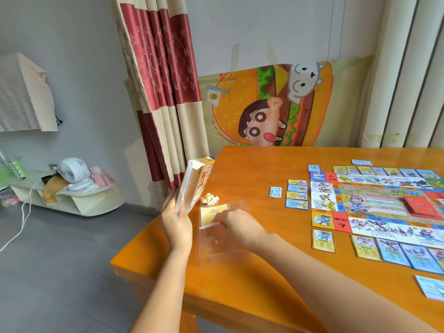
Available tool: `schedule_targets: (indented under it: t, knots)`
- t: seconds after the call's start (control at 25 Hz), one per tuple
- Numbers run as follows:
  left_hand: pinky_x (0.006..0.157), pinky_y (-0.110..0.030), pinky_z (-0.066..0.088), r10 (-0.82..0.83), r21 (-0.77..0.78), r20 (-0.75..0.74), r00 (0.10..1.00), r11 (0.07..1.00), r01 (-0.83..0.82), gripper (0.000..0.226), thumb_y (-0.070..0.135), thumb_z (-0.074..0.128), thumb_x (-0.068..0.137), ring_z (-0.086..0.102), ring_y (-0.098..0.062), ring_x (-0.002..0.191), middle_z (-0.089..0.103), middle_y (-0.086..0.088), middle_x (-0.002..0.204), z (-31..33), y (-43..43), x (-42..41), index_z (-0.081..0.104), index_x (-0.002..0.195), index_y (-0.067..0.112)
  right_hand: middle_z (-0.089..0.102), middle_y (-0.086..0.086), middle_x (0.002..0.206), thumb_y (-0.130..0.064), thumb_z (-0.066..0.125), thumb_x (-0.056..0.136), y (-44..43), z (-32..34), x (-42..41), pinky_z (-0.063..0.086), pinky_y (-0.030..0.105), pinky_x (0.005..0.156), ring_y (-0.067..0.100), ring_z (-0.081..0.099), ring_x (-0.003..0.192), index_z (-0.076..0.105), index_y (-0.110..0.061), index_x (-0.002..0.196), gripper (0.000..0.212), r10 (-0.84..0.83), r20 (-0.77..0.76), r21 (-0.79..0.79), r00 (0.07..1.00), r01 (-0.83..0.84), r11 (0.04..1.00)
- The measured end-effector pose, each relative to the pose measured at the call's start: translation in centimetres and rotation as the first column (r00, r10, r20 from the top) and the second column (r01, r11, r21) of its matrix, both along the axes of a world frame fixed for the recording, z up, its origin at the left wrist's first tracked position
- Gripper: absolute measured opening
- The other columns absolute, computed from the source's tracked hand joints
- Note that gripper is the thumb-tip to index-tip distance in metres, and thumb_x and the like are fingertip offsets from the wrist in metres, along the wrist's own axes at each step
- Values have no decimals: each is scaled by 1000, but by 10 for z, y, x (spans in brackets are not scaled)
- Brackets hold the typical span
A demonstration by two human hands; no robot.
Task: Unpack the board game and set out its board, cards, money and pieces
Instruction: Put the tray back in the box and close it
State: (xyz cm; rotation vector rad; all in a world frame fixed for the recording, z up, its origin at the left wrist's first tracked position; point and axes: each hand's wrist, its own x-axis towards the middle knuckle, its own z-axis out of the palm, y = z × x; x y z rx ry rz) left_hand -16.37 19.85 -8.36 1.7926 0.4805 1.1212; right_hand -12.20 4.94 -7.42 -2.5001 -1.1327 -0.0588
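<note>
Desk (264,272) is carrying the whole set.

Board (374,203) is lying unfolded and flat on it, so that step is judged done.

Box (195,186), well left of the board, is standing on end with its top open. Left hand (176,219) is gripping its lower end, fingers wrapped round it.

Clear tray (223,236) is lying between box and board, nearer the box. Right hand (237,227) is resting on it, fingers curled and pinching near a yellow card (212,213). What exactly is being pinched, cannot tell.

Cards (297,194) are lining the board's left and near edges. Red stack (420,205) is sitting on the board.

Note stack (275,191), just left of the board, is probably money.

Paper ball (211,199) is lying left of the board, beside the tray.

Judgement: mostly through. No pieces are showing, so the tray's contents are remaining.
</note>
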Motion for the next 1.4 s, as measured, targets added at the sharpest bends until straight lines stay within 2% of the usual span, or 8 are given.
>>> schedule_targets:
  t: [0.32, 0.56, 0.68, 0.84, 0.96, 1.12, 1.24, 1.4]
  knots:
    - [84, -10, 40, 35, 126, 14, 999, 991, -37, 33, 5, 50, 95, 54, -25, 122, 58, -12, 129, 15, 2, -19, 60, 126, 5, 66, 5, 119, -3, 46, 82, -45, 3, -26, 47, 32, 93, 24, 57, 113, 71, -18, 112, 42, 46, 38, 114, 998, -50, 992]
    - [77, 10, 31, 24, 267, 43, 999, 963, -34, 33, 0, 51, 93, 55, -24, 119, 59, -11, 128, 44, -10, -39, 61, 124, 4, 43, -4, 141, -30, 67, 87, -40, 42, -32, 46, 29, 95, 16, 52, 120, 36, -28, 143, 64, -144, -173, 583, 974, 219, 782]
    - [94, -6, 35, -15, 413, 19, 1000, 911, 6, 36, -1, 52, 93, 51, -24, 124, 54, -7, 134, 63, -20, -41, 61, 126, 10, 36, -3, 148, -34, 72, 82, -19, 88, -24, 42, 30, 102, 14, 45, 126, 29, -26, 146, 78, -98, -110, 671, 989, 147, 727]
    - [89, -2, 37, -77, 462, 41, 996, 886, 49, 35, 0, 55, 91, 52, -17, 122, 57, -4, 130, 90, -32, -43, 62, 124, 11, 65, 3, 101, -14, 64, 83, -10, 132, -10, 47, 31, 73, 22, 59, 93, 60, -15, 108, 25, -201, 11, 648, 980, 146, 748]
    - [83, 3, 37, -172, 257, 140, 975, 957, 132, 35, 4, 58, 91, 55, -5, 113, 61, 5, 122, 112, -30, -48, 62, 124, 14, 54, 2, 67, -19, 61, 88, -21, 145, -2, 31, 31, 53, 17, 46, 62, 50, -14, 71, 21, -261, 8, 630, 965, 198, 751]
    - [88, -24, 50, -266, -160, 294, 918, 933, 322, 20, 24, 66, 87, 63, -9, 105, 70, 8, 104, 123, -17, -49, 69, 107, 20, 64, 23, 86, -23, 59, 92, -37, 152, 3, 56, 44, 70, 18, 57, 74, 66, 1, 85, 27, -10, -174, 795, 985, 146, 589]
    - [78, -18, 52, -320, -322, 427, 846, 820, 473, 10, 21, 63, 88, 67, -10, 97, 73, 7, 90, 122, -17, -50, 69, 95, 17, 54, 18, 78, -32, 55, 95, -43, 152, -7, 59, 27, 69, 16, 59, 78, 65, -4, 79, 34, 175, -312, 834, 934, 182, 521]
    - [77, -15, 52, -307, -398, 486, 818, 756, 520, 18, 19, 63, 87, 67, -9, 96, 74, 7, 89, 113, -22, -50, 67, 101, 9, 60, 3, 82, -42, 54, 93, -45, 149, -11, 59, 33, 77, 15, 63, 88, 64, -9, 81, 36, 238, -395, 835, 887, 240, 494]
